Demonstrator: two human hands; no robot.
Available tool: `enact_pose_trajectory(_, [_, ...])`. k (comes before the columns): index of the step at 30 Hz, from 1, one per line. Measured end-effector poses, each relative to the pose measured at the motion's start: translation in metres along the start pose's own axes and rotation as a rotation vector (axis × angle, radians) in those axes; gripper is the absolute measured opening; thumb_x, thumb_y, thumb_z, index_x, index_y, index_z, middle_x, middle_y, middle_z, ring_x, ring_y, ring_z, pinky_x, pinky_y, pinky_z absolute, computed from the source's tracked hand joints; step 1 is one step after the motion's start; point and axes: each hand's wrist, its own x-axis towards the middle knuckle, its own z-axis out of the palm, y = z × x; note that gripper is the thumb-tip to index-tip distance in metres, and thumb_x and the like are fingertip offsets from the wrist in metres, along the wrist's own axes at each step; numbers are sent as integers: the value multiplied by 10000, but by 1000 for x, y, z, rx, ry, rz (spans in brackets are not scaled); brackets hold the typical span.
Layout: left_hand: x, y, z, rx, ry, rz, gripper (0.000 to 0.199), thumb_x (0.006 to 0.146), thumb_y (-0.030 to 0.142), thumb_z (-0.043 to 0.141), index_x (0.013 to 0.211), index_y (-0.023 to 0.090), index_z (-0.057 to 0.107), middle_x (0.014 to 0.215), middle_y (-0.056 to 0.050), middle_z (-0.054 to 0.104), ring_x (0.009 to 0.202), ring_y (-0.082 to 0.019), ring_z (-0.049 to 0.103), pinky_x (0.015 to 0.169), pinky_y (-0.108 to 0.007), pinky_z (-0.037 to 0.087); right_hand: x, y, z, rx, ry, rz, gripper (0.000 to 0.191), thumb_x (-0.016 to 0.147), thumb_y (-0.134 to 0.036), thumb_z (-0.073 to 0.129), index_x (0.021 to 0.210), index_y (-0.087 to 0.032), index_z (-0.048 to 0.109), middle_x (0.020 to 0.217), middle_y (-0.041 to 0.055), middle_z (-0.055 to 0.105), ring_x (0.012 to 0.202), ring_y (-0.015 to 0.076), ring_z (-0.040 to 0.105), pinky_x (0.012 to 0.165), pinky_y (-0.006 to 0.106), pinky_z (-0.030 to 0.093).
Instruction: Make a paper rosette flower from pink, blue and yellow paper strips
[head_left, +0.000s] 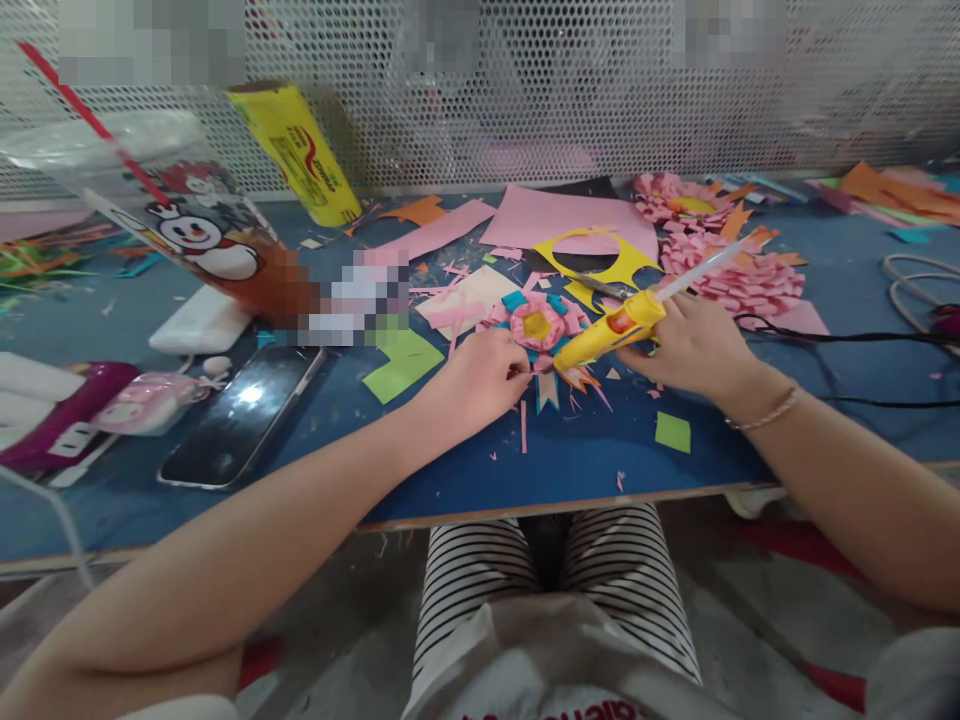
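My right hand [694, 340] is wrapped round a yellow glue gun [609, 330], with a clear glue stick rising from its back end. The gun's nozzle points down and left, close to a small pink piece [543, 366]. Fingers pinched together, my left hand [491, 372] holds the left end of that pink piece. Just above the nozzle lies a pink paper flower [537, 322] with a yellow centre and blue bits around it. Blue, white and orange ribbon-like tails [548, 391] stick out below it.
Pink ruffled flowers [739, 275] lie at the right, near black cables [840, 338]. Yellow cut-out paper [592, 250] and scissors lie behind the gun. At left are a phone [244, 415], a tilted drink cup [202, 220] and a white case [201, 320]. A yellow packet [296, 150] stands behind.
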Motion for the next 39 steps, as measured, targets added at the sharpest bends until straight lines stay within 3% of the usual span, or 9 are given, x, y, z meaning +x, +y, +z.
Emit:
enact_pose_trajectory(9, [0, 4, -1, -8, -4, -28, 159, 748, 153, 580, 626, 172, 679, 685, -46, 616, 663, -147, 552, 650, -298, 445, -2, -1, 1, -40, 19, -3, 350, 799, -435, 506, 985, -147, 576, 829, 114, 645, 797, 269, 593, 637, 378, 436])
enact_pose_trajectory(15, [1, 4, 0, 17, 24, 21, 142, 757, 140, 592, 669, 161, 702, 700, -48, 635, 665, -143, 565, 627, -284, 454, -6, -1, -3, -127, 21, -89, 356, 859, -433, 465, 1055, -153, 561, 954, 147, 664, 836, 265, 607, 656, 364, 436])
enact_pose_trajectory(21, [-3, 4, -1, 76, 9, 135, 186, 813, 150, 547, 741, 156, 719, 748, -65, 639, 744, -167, 600, 675, -296, 486, -2, -3, -12, -197, 273, -325, 208, 851, -329, 530, 954, -149, 507, 825, 61, 665, 754, 175, 606, 599, 273, 405])
enact_pose_trajectory(26, [-9, 8, -2, 190, -37, 162, 253, 868, 188, 472, 849, 162, 722, 859, -84, 624, 801, -177, 601, 740, -318, 496, 0, -3, -19, -182, 416, -435, 150, 804, -264, 598, 887, -177, 507, 764, 8, 658, 714, 143, 583, 594, 247, 406])
enact_pose_trajectory(33, [-11, 24, -12, 344, -136, 86, 314, 902, 227, 415, 854, 150, 715, 860, -80, 612, 772, -167, 576, 667, -284, 471, -2, -1, -19, -190, 450, -452, 156, 778, -184, 622, 903, -181, 528, 774, 5, 660, 714, 147, 547, 610, 251, 414])
enact_pose_trajectory(39, [-12, 26, -12, 362, -182, 90, 329, 912, 243, 400, 848, 133, 704, 861, -95, 602, 790, -185, 561, 701, -317, 461, -1, 0, -17, -197, 444, -394, 192, 781, -255, 631, 909, -186, 504, 767, -1, 649, 698, 141, 563, 600, 249, 403])
